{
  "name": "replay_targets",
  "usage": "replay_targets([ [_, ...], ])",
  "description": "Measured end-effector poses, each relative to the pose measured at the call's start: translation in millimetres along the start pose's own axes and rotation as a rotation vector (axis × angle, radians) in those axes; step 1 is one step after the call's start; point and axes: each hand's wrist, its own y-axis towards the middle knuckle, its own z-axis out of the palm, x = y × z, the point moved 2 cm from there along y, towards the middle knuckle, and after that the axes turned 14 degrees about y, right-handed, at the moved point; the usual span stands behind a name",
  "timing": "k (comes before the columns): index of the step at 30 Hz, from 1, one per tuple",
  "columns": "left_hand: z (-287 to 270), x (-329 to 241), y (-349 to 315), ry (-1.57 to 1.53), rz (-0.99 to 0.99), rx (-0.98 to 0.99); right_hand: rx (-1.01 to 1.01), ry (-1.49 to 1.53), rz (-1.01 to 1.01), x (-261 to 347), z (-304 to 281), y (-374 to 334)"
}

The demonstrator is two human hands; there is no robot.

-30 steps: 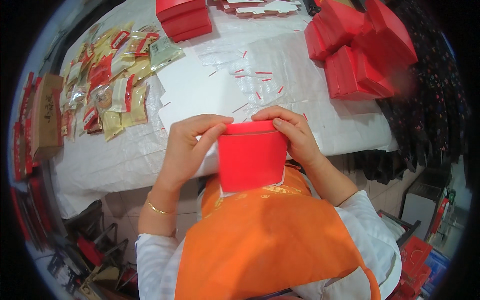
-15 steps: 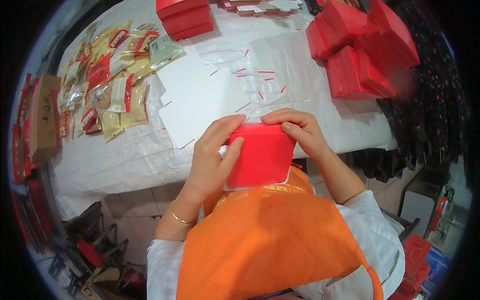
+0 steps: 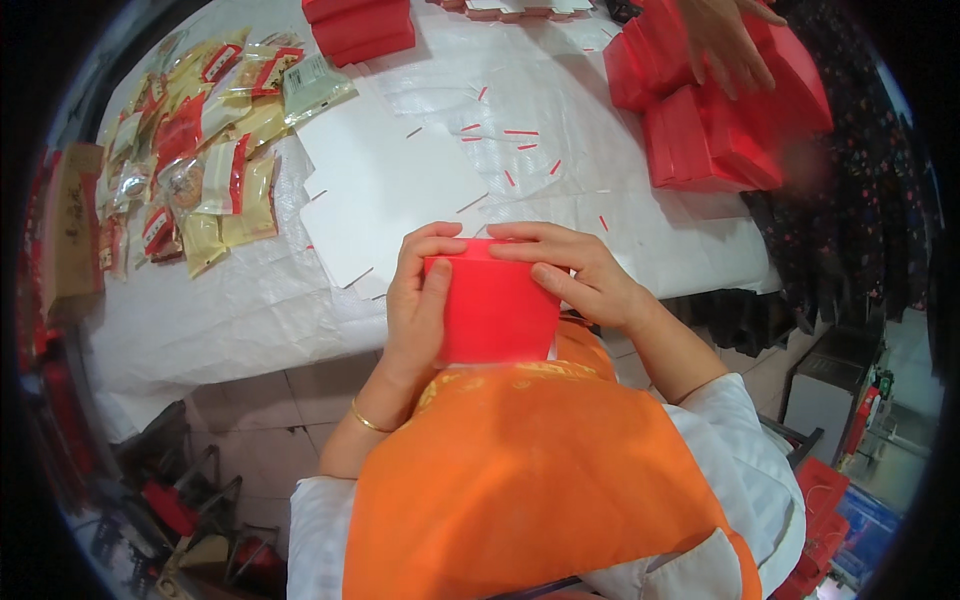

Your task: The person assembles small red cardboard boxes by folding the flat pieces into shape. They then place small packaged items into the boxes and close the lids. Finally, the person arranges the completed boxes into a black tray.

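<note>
Red card forms the box [image 3: 492,312], held at the near edge of the desk [image 3: 230,320], against the person's orange apron [image 3: 520,470]. A second ago the box sat flatter and lower in the grasp; it now stands more upright, its open top turned toward the desk. Judged from this, the sides are being pressed into shape and the box is close to formed.

Left hand [image 3: 420,300]: closed on the left wall of the box, thumb on the near face, fingers curled over the top rim. A gold bangle [image 3: 368,420] sits on that wrist.

Right hand [image 3: 575,272]: closed on the box, fingers laid flat across the top rim and right corner, pressing down. Earlier these fingers pinched the rim at one point only; they now spread further along it.

Beyond the box lies a white card sheet [image 3: 385,195] with cut slits. Small red strips [image 3: 515,135] are scattered past the sheet. Left of the sheet lies a spread of snack packets [image 3: 205,150]. Right of the strips stands a stack of finished red boxes [image 3: 715,125], where another person's hand [image 3: 725,40] rests; that hand was not there a second ago. More red boxes [image 3: 360,25] lie at the far edge.
</note>
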Motion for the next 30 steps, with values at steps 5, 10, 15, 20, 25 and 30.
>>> replay_targets([
  [5, 1, 21, 1, 0.041, -0.114, 0.039, 0.027, -0.077, 0.174, -2, -2, 1],
  [10, -7, 22, 18, -0.381, -0.232, -0.094, -0.316, 0.390, 0.319, -39, -28, 9],
  [15, -44, 51, 10, -0.376, -0.232, -0.209, -0.697, 1.088, 0.179, -65, -22, 43],
  [20, -10, 36, -10, -0.343, 0.125, -0.308, -0.536, 1.092, 0.170, -71, 69, 80],
  [25, -97, 40, -30, -0.526, -0.075, -0.909, -0.019, 0.718, 0.400, -63, 129, 108],
  [30, -178, 31, -82, -0.037, -0.087, -1.114, 0.136, -0.273, -0.120, -63, 139, 235],
])
